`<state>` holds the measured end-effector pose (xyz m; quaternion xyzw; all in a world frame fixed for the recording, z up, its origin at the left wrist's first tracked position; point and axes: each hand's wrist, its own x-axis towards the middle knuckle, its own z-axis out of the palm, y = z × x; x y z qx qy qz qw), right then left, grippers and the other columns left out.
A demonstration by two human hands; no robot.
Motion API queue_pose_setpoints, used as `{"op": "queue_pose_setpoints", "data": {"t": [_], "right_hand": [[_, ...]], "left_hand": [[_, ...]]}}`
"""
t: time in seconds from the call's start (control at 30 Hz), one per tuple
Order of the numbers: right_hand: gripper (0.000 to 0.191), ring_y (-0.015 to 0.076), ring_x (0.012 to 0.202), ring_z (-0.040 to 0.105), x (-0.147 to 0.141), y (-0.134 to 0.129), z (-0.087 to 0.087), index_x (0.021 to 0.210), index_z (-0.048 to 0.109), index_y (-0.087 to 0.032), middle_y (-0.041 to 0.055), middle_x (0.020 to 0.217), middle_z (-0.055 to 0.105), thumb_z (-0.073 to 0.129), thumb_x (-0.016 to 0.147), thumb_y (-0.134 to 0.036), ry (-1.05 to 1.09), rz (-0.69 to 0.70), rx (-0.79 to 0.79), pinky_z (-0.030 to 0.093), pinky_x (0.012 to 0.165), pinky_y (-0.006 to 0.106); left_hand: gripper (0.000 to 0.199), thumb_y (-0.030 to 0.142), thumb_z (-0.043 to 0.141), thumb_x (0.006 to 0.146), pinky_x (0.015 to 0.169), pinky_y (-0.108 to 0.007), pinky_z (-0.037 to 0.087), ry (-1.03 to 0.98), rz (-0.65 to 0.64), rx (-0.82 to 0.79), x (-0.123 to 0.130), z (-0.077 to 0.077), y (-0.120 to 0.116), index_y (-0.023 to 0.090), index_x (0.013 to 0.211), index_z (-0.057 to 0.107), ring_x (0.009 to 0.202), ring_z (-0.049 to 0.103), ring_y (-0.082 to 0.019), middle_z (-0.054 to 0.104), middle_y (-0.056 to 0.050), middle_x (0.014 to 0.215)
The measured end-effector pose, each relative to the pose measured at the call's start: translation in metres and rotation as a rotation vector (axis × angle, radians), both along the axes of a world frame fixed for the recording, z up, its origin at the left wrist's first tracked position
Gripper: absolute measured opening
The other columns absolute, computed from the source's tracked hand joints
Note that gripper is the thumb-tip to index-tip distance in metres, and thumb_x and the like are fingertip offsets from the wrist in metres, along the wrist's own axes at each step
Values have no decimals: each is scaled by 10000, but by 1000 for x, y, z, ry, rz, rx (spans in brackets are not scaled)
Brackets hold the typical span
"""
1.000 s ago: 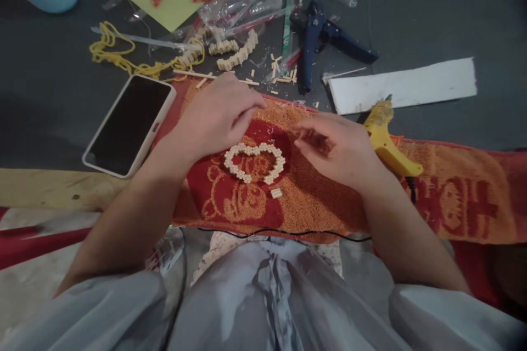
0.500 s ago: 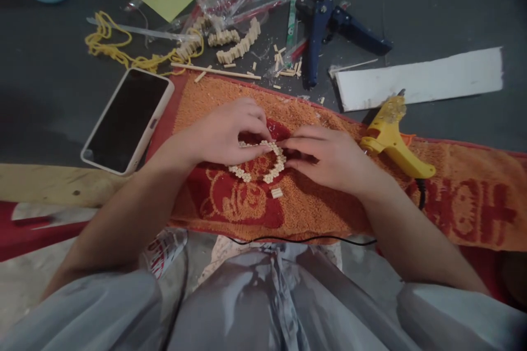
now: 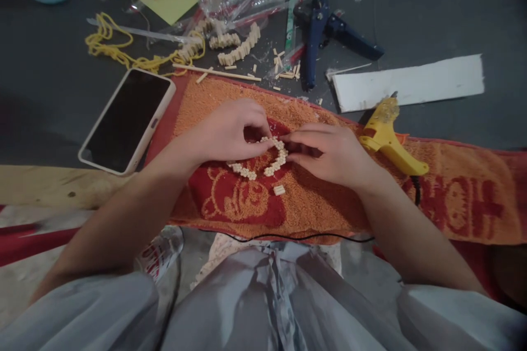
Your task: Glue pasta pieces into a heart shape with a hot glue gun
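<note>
Two hands (image 3: pixel 284 145) — one beaded heart piece (image 3: pixel 279 160) between them.

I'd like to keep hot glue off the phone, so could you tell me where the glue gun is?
In the head view, the glue gun lies on the towel's far edge, right of the right hand, just nearer than the white strip.

Dark desk (image 3: pixel 432 22) under craft clutter
On it lie an orange-and-red towel (image 3: pixel 329 203), a phone (image 3: pixel 127 120), yellow string (image 3: pixel 107 44), a blue cutter (image 3: pixel 316 38) and a white strip (image 3: pixel 411 82).
</note>
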<state>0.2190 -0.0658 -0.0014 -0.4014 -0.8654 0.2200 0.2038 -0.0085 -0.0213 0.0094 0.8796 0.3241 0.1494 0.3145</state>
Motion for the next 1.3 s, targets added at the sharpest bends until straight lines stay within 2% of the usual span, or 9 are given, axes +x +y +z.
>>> {"op": "queue_pose_setpoints", "data": {"t": [0.13, 0.23, 0.4, 0.53, 0.63, 0.8, 0.97, 1.1, 1.3], "right_hand": [[155, 185, 752, 687, 1, -1, -1, 962, 748, -216, 43, 863, 760, 690, 830, -274, 34, -82, -22, 519, 706, 304], [160, 168, 741, 706, -1, -3, 0, 966, 755, -237, 19, 860, 774, 700, 816, -258, 123, -125, -103, 541, 725, 293], [200, 168, 753, 724, -7, -2, 2, 943, 746, -202, 34, 853, 773, 728, 745, -222, 381, -197, -399, 587, 728, 302], [338, 167, 714, 717, -10, 2, 4, 1053, 703, -163, 61, 830, 766, 715, 726, -246, 546, -235, -680, 598, 644, 304], [331, 143, 659, 691, -10, 5, 5, 1046, 697, -145, 70, 831, 762, 704, 749, -290, 574, -246, -766, 577, 582, 278], [318, 112, 620, 633, -14, 3, 5, 979, 722, -145, 41, 771, 730, 745, 718, -324, 439, -242, -647, 524, 567, 248], [101, 101, 576, 599, -14, 3, 5, 765, 734, -173, 14, 684, 708, 693, 761, -265, 294, -243, -477, 478, 563, 245], [140, 99, 521, 580, -4, 6, 5, 730, 728, -177, 10, 636, 695, 667, 794, -286, 305, -305, -401, 467, 533, 247], [196, 130, 572, 604, 4, 8, 3, 776, 738, -194, 30, 679, 707, 621, 849, -333, 298, -443, -199, 485, 546, 275]], "left_hand": [[148, 323, 631, 778, 683, -260, 428, -26, 56, -38, -1, 1, -1, 190, 736, 681, 716, 602, -131, 690, -33, 764], [137, 310, 652, 756, 646, -240, 437, -41, 109, -148, -2, 2, -2, 180, 773, 694, 692, 614, -119, 707, -28, 763], [172, 335, 679, 756, 578, -217, 440, -117, 166, -323, -4, 4, -2, 167, 792, 689, 620, 610, -99, 706, -26, 716], [190, 351, 705, 745, 573, -214, 458, -197, 222, -373, -4, 5, -1, 169, 779, 662, 627, 621, -101, 703, -29, 716], [207, 360, 716, 733, 584, -215, 477, -252, 262, -369, -4, 4, 1, 170, 756, 637, 641, 630, -104, 702, -31, 727], [203, 347, 716, 732, 575, -211, 466, -222, 290, -316, -4, 0, 5, 170, 752, 619, 622, 609, -94, 678, -17, 709], [175, 327, 705, 742, 551, -210, 448, -212, 304, -313, -6, -2, 8, 172, 766, 629, 601, 589, -90, 667, -7, 691], [178, 331, 703, 747, 574, -216, 460, -201, 321, -316, -8, -2, 10, 166, 783, 645, 627, 599, -95, 682, -15, 716], [179, 338, 706, 737, 580, -222, 468, -209, 345, -350, -11, 1, 11, 172, 777, 656, 638, 610, -102, 690, -11, 733]]}}
